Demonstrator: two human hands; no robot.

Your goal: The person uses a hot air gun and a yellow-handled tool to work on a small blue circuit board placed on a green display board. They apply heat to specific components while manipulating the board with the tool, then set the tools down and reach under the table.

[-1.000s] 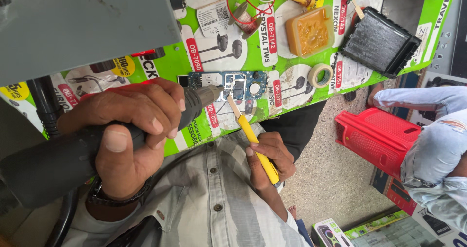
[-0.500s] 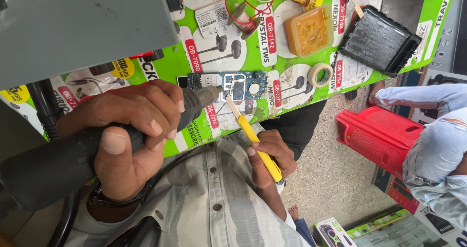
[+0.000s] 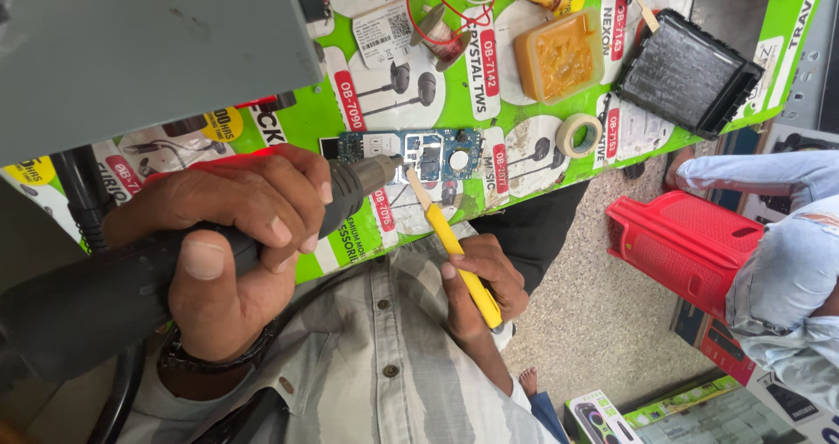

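Observation:
My left hand (image 3: 236,234) is wrapped around the black handle of a hot-air gun (image 3: 79,304). Its metal nozzle (image 3: 363,177) points at the left part of a small blue circuit board (image 3: 437,147). The board lies on a green printed table cover (image 3: 489,86). My right hand (image 3: 481,282) grips a yellow-handled tool (image 3: 459,252); the tool's pale tip touches the board's lower edge near the nozzle. My striped shirt fills the bottom of the view.
A grey box (image 3: 149,42) sits at the upper left. On the cover lie an orange tub (image 3: 558,55), a tape roll (image 3: 578,134), a black ribbed block (image 3: 690,72) and red wires (image 3: 446,7). A red stool (image 3: 686,239) and another person's jeans leg (image 3: 786,278) are at right.

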